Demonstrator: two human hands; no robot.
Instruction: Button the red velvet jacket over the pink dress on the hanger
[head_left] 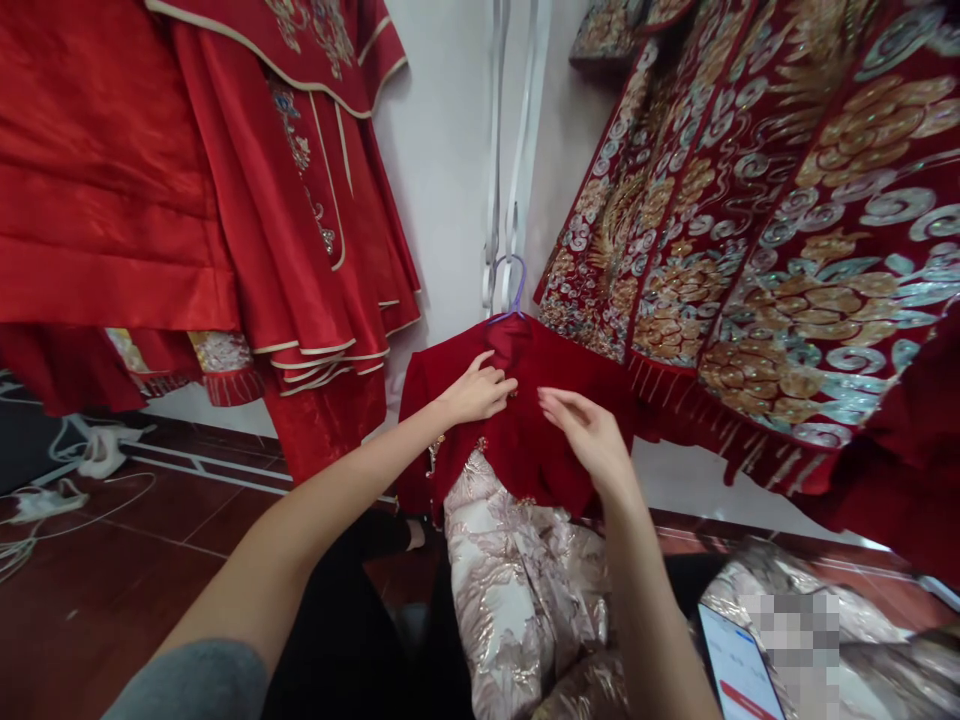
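A dark red velvet jacket (540, 440) hangs on a purple hanger (514, 285) in front of a white wall, over a pale gold brocade skirt (517, 580). My left hand (480, 390) pinches the jacket's front near the collar, fingers closed on the cloth. My right hand (589, 435) hovers just right of it at the jacket's chest, fingers curled and partly apart, touching or nearly touching the fabric.
Red satin gowns (225, 200) hang at upper left. A heavily embroidered red and gold robe (757, 240) hangs at upper right. White shoes (97, 455) and cords lie on the dark red floor (112, 580). A phone (739, 670) rests at lower right.
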